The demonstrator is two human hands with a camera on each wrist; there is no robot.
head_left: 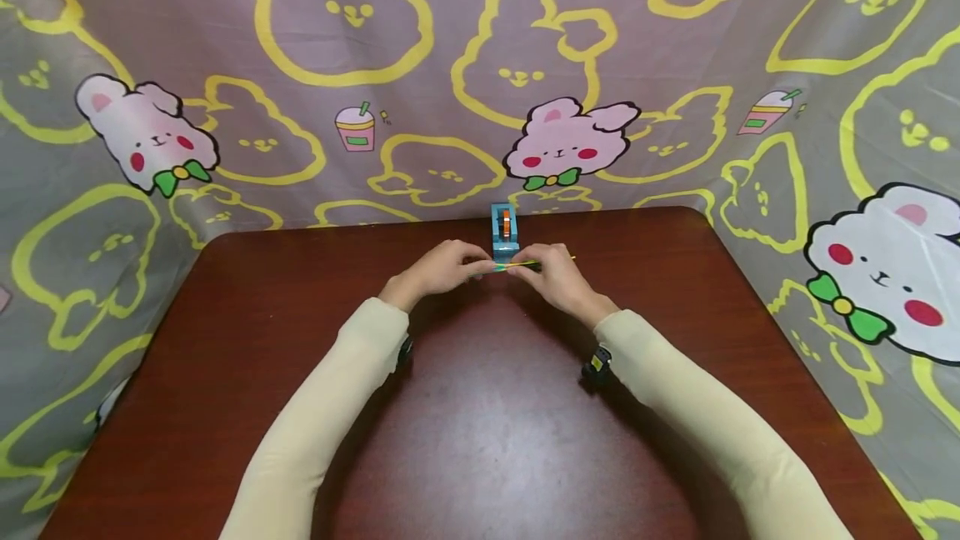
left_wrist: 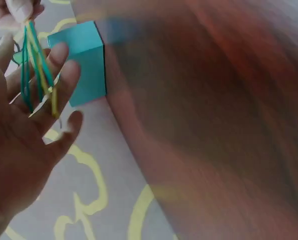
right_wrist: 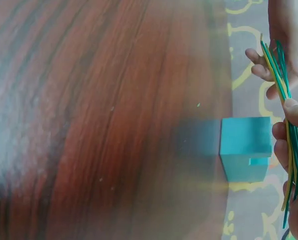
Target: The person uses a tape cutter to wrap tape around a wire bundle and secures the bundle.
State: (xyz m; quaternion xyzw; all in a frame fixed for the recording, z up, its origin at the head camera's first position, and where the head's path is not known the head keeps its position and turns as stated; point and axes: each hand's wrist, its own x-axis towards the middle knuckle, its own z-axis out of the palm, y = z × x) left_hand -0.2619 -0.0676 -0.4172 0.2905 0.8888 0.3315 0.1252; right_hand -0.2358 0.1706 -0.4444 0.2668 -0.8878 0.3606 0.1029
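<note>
A bundle of thin green and yellow strands, some bent into loops at the ends, is up between both hands over the far part of the table. My right hand pinches it between thumb and fingers, with the longer ends running back along the palm in the right wrist view. The left hand is at the other end; in the left wrist view its fingers are loosely extended and spread behind the hanging strands. Just beyond the hands stands a blue tape dispenser with an orange ring inside.
The dark red-brown wooden table has rounded far corners. A patterned cloth with yellow outlines and rabbit figures hangs behind it and along both sides. Dark straps with small devices sit at the wrists, over pale sleeves.
</note>
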